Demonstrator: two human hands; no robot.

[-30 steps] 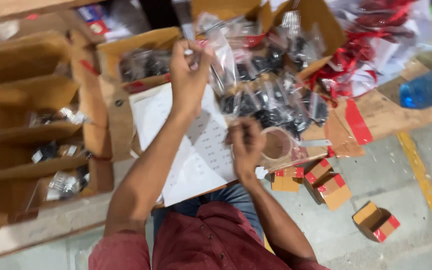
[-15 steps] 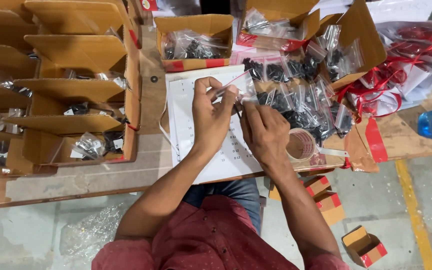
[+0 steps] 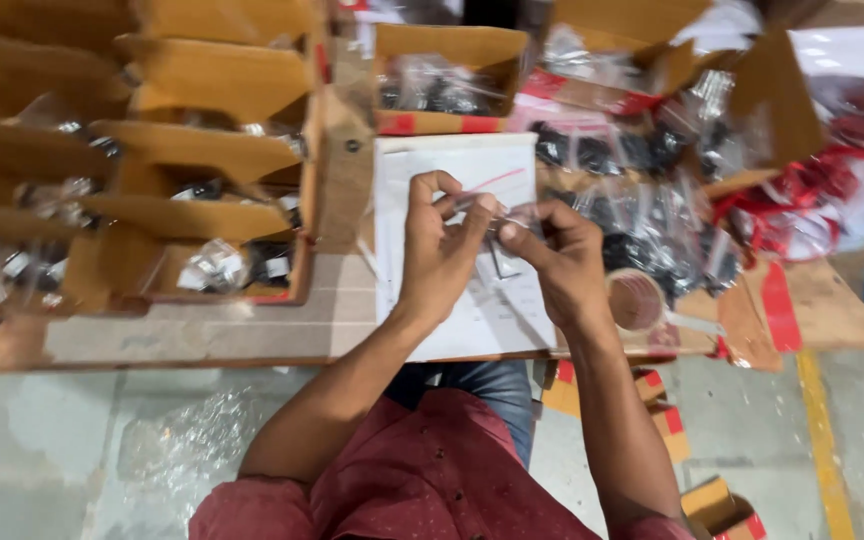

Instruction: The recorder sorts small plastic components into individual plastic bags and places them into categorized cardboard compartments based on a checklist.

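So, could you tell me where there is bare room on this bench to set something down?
Bare board along the near edge, between the cardboard bins and the white sheet. Right of the hands, bagged parts and a tape roll crowd it.

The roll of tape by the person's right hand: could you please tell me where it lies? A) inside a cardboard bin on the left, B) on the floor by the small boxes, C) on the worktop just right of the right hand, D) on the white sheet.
C: the roll of tape sits on the worktop beside the right hand, clear of the white sheet.
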